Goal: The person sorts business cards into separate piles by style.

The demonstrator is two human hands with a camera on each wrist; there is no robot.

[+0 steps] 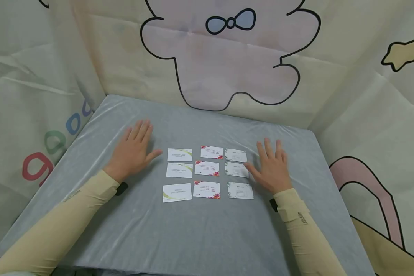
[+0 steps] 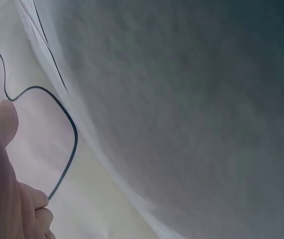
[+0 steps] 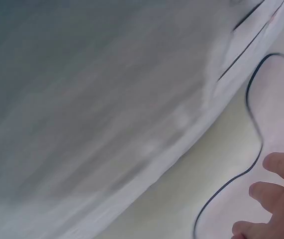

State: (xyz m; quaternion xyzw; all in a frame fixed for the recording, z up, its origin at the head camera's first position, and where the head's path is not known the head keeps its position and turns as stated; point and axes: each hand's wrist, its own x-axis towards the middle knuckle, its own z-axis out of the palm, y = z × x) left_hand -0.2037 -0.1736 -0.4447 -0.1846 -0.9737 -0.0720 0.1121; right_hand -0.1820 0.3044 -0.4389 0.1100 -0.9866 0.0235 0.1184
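While cards (image 1: 207, 168) lie between, left fingers (image 1: 143, 132) extend — right fingers (image 1: 269, 148) too.

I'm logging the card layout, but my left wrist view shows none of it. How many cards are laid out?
Observer: Nine cards, in three columns of three.
Operator: Is the right hand holding one?
Observer: No, that hand is open and holds nothing.
Operator: Are they all turned the same way?
Observer: No, the nearest green-striped card is upside down relative to the other two in its column.
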